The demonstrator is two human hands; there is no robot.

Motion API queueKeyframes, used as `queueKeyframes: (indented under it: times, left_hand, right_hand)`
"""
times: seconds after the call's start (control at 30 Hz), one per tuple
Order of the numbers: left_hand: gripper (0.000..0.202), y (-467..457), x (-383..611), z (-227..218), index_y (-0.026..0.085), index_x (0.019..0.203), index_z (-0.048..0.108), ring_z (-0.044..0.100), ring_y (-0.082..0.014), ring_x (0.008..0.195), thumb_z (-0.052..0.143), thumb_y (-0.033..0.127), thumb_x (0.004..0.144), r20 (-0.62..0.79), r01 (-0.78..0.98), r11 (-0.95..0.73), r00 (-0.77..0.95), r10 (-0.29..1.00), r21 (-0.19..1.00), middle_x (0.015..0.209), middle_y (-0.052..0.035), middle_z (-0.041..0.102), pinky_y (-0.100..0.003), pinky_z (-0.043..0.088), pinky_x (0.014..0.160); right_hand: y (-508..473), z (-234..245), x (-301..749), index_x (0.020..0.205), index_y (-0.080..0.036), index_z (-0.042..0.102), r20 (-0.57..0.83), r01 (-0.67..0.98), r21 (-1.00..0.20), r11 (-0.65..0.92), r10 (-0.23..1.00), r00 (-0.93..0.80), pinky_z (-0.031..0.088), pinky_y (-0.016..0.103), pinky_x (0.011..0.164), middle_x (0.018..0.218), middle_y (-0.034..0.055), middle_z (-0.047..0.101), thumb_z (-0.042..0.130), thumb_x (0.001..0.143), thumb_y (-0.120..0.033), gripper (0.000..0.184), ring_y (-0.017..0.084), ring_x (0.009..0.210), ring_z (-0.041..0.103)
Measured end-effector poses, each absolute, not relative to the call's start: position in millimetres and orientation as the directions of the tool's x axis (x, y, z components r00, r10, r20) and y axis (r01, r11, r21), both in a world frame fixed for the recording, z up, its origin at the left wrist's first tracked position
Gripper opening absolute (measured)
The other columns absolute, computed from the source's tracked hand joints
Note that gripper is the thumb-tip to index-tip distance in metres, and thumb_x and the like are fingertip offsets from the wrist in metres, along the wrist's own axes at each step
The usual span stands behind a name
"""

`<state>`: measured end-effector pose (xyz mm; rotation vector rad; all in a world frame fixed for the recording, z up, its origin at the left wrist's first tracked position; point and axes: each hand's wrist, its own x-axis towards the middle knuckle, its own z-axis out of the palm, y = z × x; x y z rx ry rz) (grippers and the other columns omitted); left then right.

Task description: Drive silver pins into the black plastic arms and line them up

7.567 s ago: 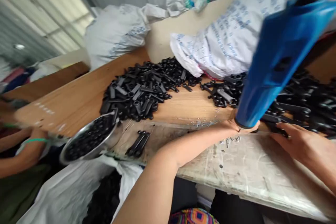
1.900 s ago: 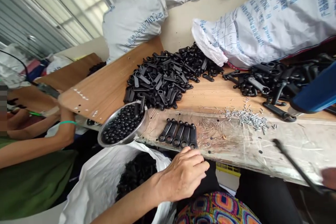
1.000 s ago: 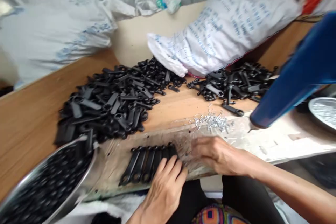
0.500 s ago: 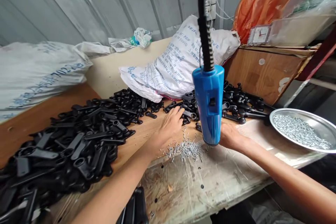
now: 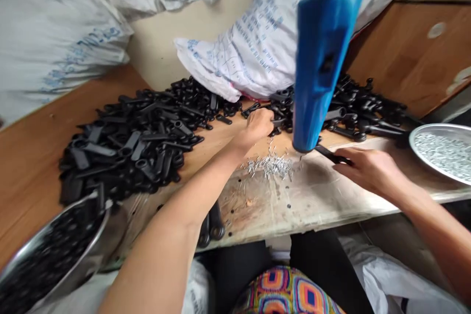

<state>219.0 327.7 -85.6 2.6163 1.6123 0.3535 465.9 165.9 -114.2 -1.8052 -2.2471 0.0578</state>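
- Right hand has a proper grip on a slim black lever-shaped part, thumb and fingers round the near end. The far end sits right by the nose of the driver, can't tell if they're touching.
- That driver is a chunky glossy blue plastic tool hanging nose down, dark cable out the top, nobody's hand on it.
- Left hand is curled up at the near edge of the right-hand heap of black ball-ended levers. There's a dark grey piece poking out just beside the fingers, but honestly can't tell if it's gripped or just touched.
- Between the hands, a bit nearer the body: a loose scatter of small silver metal pins.
- More pins far right, in a shallow round silver metal dish.
- Big spread of flat black arm pieces over on the left, on the wooden top.
- Bottom left, a deep shiny metal bowl full of blurry black bits.
- Couple of black levers peek out from under the left forearm, near the bench edge.
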Motion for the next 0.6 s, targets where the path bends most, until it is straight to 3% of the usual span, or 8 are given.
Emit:
queueKeyframes:
  times: [0.07,0.17,0.27,0.37,0.43,0.53,0.6]
  left_hand:
    - [0.016,318.9,217.1,-86.4,0.013,0.083,0.063,0.057,-0.0184,0.082,0.049,0.013,0.075,0.166,0.887,-0.440,0.418,0.893,0.137,0.086,-0.0093,0.063,-0.031,0.040,0.072]
    - [0.019,295.8,202.2,-82.1,0.014,0.084,0.063,0.056,-0.0173,0.081,0.048,0.011,0.073,0.202,0.885,-0.453,0.427,0.881,0.104,0.087,-0.0074,0.063,-0.030,0.039,0.071]
    - [0.017,251.5,169.9,-73.4,0.014,0.081,0.061,0.053,-0.0162,0.076,0.045,0.013,0.076,0.257,0.883,-0.463,0.432,0.864,0.074,0.082,-0.0067,0.060,-0.030,0.039,0.068]
    - [0.018,189.5,129.5,-73.5,0.013,0.077,0.059,0.052,-0.0139,0.072,0.042,0.014,0.083,0.306,0.846,-0.531,0.492,0.815,0.056,0.075,-0.0051,0.059,-0.028,0.041,0.067]
    - [0.016,148.9,105.7,-82.9,0.012,0.089,0.059,0.053,-0.0132,0.077,0.043,0.013,0.085,0.442,0.724,-0.689,0.612,0.656,0.021,0.081,-0.0056,0.060,-0.027,0.044,0.072]
    - [0.021,108.1,83.9,-107.2,0.009,0.101,0.054,0.051,-0.0138,0.075,0.039,0.010,0.086,0.453,0.587,-0.802,0.747,0.486,-0.108,0.079,-0.0064,0.058,-0.027,0.044,0.069]
    - [0.023,99.2,79.6,-123.8,0.008,0.105,0.052,0.049,-0.0142,0.073,0.036,0.011,0.088,0.396,0.504,-0.839,0.827,0.399,-0.206,0.076,-0.0057,0.055,-0.028,0.043,0.067]
  right_hand:
    - [133.1,-117.8,472.7,0.094,-0.022,0.065,0.151,0.927,-0.319,0.199,0.976,-0.158,0.041,0.029,0.055,0.075,0.0029,0.067,0.053,0.079,-0.044,0.029,0.021,0.063,0.062]
    - [86.1,-124.4,463.5,0.098,-0.023,0.064,0.039,0.821,-0.525,0.226,0.970,-0.242,0.046,0.027,0.057,0.082,0.0026,0.069,0.052,0.081,-0.047,0.032,0.019,0.066,0.064]
    - [59.0,-126.3,429.9,0.100,-0.022,0.063,0.024,0.752,-0.594,0.287,0.940,-0.340,0.046,0.025,0.059,0.084,0.0030,0.069,0.050,0.085,-0.042,0.028,0.017,0.067,0.064]
    - [61.3,-124.2,389.2,0.098,-0.020,0.062,0.091,0.761,-0.543,0.355,0.926,-0.367,0.043,0.025,0.058,0.082,0.0037,0.067,0.046,0.086,-0.033,0.024,0.016,0.065,0.062]
    - [74.2,-123.3,367.6,0.096,-0.019,0.062,0.110,0.830,-0.436,0.349,0.936,-0.336,0.039,0.025,0.056,0.084,0.0045,0.066,0.045,0.084,-0.026,0.022,0.017,0.067,0.062]
    - [93.5,-124.0,347.4,0.096,-0.018,0.061,0.064,0.924,-0.254,0.285,0.959,-0.277,0.033,0.026,0.053,0.088,0.0056,0.065,0.044,0.082,-0.022,0.022,0.020,0.071,0.063]
    - [99.0,-125.2,339.1,0.095,-0.017,0.060,0.009,0.938,-0.199,0.284,0.958,-0.288,0.028,0.027,0.052,0.087,0.0049,0.064,0.043,0.082,-0.021,0.022,0.021,0.072,0.064]
